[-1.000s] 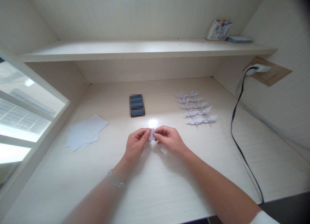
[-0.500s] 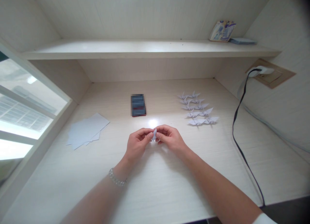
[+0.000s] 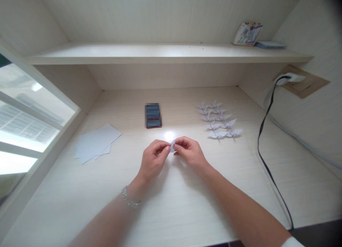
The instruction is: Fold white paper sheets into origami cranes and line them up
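A small piece of folded white paper (image 3: 172, 146) is pinched between my two hands over the middle of the desk. My left hand (image 3: 155, 157) grips its left side between thumb and fingertips. On the opposite side, my right hand (image 3: 189, 151) holds it the same way, and the fingers cover part of the paper. Several white paper cranes (image 3: 220, 126) stand in rows to the right, beyond my right hand. Loose sheets of white paper (image 3: 96, 144) lie overlapping on the left.
A dark pixelated rectangular object (image 3: 153, 116) lies behind my hands. A black cable (image 3: 260, 133) runs from a wall socket (image 3: 307, 83) down the right side. Above the desk's back is a shelf (image 3: 160, 54) bearing a colourful packet (image 3: 248, 34). A window (image 3: 29, 115) borders the left.
The folded paper has turned in my fingers, and a broader face of it shows. My hands have shifted slightly, and both still pinch it.
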Motion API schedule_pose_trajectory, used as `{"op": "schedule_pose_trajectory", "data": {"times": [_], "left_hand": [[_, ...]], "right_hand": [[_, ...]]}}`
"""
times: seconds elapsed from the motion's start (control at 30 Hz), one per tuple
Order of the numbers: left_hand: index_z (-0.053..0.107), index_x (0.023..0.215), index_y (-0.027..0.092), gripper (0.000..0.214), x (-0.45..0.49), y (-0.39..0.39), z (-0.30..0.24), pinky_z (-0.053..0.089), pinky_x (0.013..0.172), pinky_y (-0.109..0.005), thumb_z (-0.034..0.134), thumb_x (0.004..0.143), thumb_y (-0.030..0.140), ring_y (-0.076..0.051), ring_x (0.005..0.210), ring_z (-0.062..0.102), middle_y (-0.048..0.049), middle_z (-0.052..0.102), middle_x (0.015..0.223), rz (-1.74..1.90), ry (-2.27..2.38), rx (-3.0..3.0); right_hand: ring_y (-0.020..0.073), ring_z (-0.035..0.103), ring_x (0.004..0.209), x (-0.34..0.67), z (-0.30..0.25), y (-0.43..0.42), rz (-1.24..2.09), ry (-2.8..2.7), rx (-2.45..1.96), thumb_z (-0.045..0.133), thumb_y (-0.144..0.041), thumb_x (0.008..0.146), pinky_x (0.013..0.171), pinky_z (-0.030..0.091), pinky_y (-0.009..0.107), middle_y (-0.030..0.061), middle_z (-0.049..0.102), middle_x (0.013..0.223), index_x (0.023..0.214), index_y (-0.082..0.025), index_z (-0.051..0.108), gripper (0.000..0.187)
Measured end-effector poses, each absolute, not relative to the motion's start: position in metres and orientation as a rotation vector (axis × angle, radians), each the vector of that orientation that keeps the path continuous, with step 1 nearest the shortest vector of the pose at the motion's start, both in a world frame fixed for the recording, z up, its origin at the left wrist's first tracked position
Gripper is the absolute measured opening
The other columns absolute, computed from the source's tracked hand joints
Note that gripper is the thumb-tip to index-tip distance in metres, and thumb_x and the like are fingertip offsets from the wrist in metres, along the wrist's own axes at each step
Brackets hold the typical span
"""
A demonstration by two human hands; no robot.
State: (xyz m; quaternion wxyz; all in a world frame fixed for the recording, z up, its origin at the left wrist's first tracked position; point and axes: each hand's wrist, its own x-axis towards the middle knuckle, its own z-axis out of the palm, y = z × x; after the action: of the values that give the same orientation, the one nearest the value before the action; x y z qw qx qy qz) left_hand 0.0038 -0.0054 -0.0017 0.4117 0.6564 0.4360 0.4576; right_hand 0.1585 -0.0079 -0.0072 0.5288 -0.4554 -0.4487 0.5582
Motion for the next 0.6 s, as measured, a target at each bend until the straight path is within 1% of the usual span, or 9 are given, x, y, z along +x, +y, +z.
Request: {"op": "schedule_pose_trajectory", "data": {"times": [0.13,0.33,0.43,0.53,0.6], "left_hand": [[0.066,0.084,0.017,0.013,0.003,-0.002,-0.003,0.045,0.071,-0.026,0.058,0.081,0.027,-0.016,0.082,0.057,-0.0058,0.062,0.087,1.106,1.099,1.588],[0.066,0.083,0.014,0.019,-0.002,0.006,-0.008,0.044,0.063,-0.024,0.059,0.080,0.032,-0.013,0.068,0.053,-0.0047,0.063,0.079,0.950,0.996,1.373],[0.065,0.082,0.015,0.020,-0.001,0.006,-0.010,0.044,0.061,-0.024,0.057,0.081,0.033,-0.012,0.065,0.053,-0.0036,0.063,0.077,0.937,1.001,1.375],[0.064,0.084,0.016,0.019,0.000,0.003,-0.010,0.046,0.063,-0.024,0.054,0.083,0.032,-0.013,0.066,0.055,-0.0031,0.063,0.077,0.960,1.065,1.479],[0.063,0.087,0.017,0.019,0.001,0.001,-0.008,0.047,0.067,-0.025,0.052,0.084,0.031,-0.014,0.072,0.057,-0.0039,0.064,0.081,0.960,1.095,1.551]], "right_hand": [[0.0135,0.058,0.070,0.159,-0.006,-0.008,1.350,-1.061,-1.088,0.070,-0.029,0.067,0.062,0.053,0.028,0.0006,0.062,0.074,0.075,-0.018,0.065,0.015],[0.0140,0.059,0.069,0.159,-0.006,-0.008,1.395,-1.031,-1.079,0.073,-0.030,0.064,0.062,0.054,0.029,0.0001,0.062,0.072,0.075,-0.018,0.066,0.018],[0.0139,0.059,0.068,0.159,-0.008,-0.008,1.395,-1.056,-1.088,0.073,-0.029,0.064,0.062,0.053,0.029,0.0003,0.062,0.072,0.075,-0.018,0.066,0.017],[0.0146,0.059,0.069,0.160,-0.010,-0.009,1.344,-1.113,-1.094,0.072,-0.028,0.066,0.062,0.053,0.029,0.0010,0.063,0.074,0.076,-0.018,0.067,0.015],[0.0155,0.059,0.071,0.160,-0.010,-0.010,1.310,-1.151,-1.109,0.070,-0.028,0.068,0.062,0.054,0.030,0.0018,0.063,0.076,0.078,-0.019,0.067,0.013]]}}
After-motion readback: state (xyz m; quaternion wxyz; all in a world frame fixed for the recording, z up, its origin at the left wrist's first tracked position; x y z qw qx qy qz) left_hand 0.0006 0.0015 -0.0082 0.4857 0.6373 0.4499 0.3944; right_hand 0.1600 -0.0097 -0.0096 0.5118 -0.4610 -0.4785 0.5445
